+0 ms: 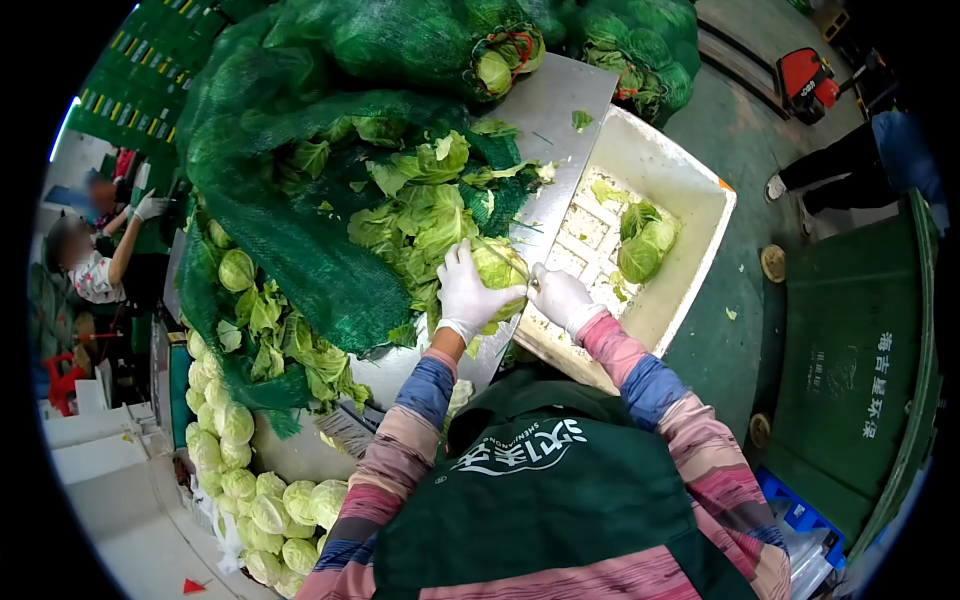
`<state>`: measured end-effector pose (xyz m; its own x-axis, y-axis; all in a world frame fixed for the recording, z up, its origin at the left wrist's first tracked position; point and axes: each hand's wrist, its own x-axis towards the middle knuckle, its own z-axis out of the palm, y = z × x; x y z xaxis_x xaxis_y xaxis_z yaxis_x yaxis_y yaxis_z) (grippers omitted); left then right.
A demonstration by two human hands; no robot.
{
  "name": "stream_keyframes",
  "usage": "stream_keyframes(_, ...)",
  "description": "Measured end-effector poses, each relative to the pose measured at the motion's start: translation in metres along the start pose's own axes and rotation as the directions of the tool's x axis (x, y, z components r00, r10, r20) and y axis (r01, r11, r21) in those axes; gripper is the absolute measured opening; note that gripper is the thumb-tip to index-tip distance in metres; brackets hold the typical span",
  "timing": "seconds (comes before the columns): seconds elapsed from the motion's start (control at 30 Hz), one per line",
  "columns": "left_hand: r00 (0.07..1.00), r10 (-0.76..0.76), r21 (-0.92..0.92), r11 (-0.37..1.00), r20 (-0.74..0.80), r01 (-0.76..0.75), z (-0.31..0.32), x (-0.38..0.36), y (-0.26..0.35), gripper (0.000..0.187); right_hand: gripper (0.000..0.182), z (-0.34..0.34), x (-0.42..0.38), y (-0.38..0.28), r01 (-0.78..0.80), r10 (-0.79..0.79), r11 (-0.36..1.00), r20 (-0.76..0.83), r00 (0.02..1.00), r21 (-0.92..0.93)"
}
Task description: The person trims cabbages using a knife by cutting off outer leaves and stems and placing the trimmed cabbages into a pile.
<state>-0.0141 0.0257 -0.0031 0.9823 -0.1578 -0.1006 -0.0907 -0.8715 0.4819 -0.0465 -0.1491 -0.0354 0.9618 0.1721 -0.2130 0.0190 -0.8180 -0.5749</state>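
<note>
My left hand, in a white glove, holds a green cabbage at the metal table's edge, its fingers spread over the cabbage's left side. On the cabbage's right side, my right hand, also gloved in white, is closed around a small tool whose thin dark blade shows near the fingertips; its handle is hidden. Loose outer leaves lie heaped just beyond my left hand. To the right, a white foam box holds a cabbage and leaf scraps.
Green net sacks of cabbages fill the far side and left of the metal table. Trimmed cabbages are stacked lower left. A green bin stands right. People are at far left and upper right, near a red pallet jack.
</note>
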Motion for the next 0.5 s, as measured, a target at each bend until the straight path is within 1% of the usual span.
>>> stream_keyframes(0.07,1.0,-0.012,0.01,1.0,0.002,0.011,-0.002,-0.002,0.008,0.115,0.028,0.005,0.005,0.004,-0.085,0.086,0.996,0.024,0.996,-0.032)
stream_keyframes(0.1,1.0,-0.023,0.024,0.999,-0.002,0.023,-0.003,-0.001,0.01,0.113,0.028,0.007,0.007,0.006,-0.089,0.09,0.996,0.021,0.996,-0.032)
stream_keyframes(0.17,1.0,-0.016,0.033,0.999,-0.008,0.016,-0.001,-0.002,0.011,0.112,0.027,0.004,0.006,0.002,-0.159,0.159,0.987,0.033,0.987,-0.011)
stream_keyframes(0.2,1.0,-0.01,0.045,0.999,-0.019,0.011,0.0,-0.002,0.011,0.111,0.027,0.002,0.006,0.0,-0.162,0.162,0.987,0.035,0.986,-0.01)
stream_keyframes(0.27,0.999,-0.001,0.062,0.998,-0.038,0.003,0.002,0.002,0.014,0.111,0.03,-0.018,0.006,-0.012,-0.233,0.226,0.972,0.127,0.966,0.04)
stream_keyframes(0.33,0.999,0.01,0.083,0.997,-0.049,-0.006,0.006,-0.011,0.015,0.11,0.033,0.005,0.021,0.02,-0.317,0.295,0.947,0.232,0.927,0.06)
stream_keyframes(0.37,0.994,0.068,0.075,0.995,-0.083,-0.062,0.006,-0.019,0.015,0.109,0.035,-0.006,0.026,0.017,-0.361,0.337,0.931,0.253,0.907,0.054)
stream_keyframes(0.4,0.984,0.125,0.071,0.991,-0.124,-0.117,0.005,-0.024,0.012,0.109,0.036,-0.014,0.023,0.013,-0.287,0.26,0.954,0.242,0.935,0.084)
stream_keyframes(0.43,0.974,0.161,0.067,0.986,-0.159,-0.152,0.006,-0.029,0.008,0.108,0.039,-0.005,0.027,0.018,-0.291,0.26,0.954,0.291,0.921,0.071)
stream_keyframes(0.47,0.957,0.187,-0.027,0.98,-0.221,-0.197,0.009,-0.033,-0.007,0.107,0.042,0.007,0.021,0.019,-0.31,0.266,0.941,0.27,0.926,0.135)
stream_keyframes(0.5,0.956,0.183,-0.02,0.981,-0.229,-0.193,0.01,-0.035,-0.024,0.107,0.045,0.016,0.02,0.021,-0.316,0.269,0.928,0.234,0.934,0.195)
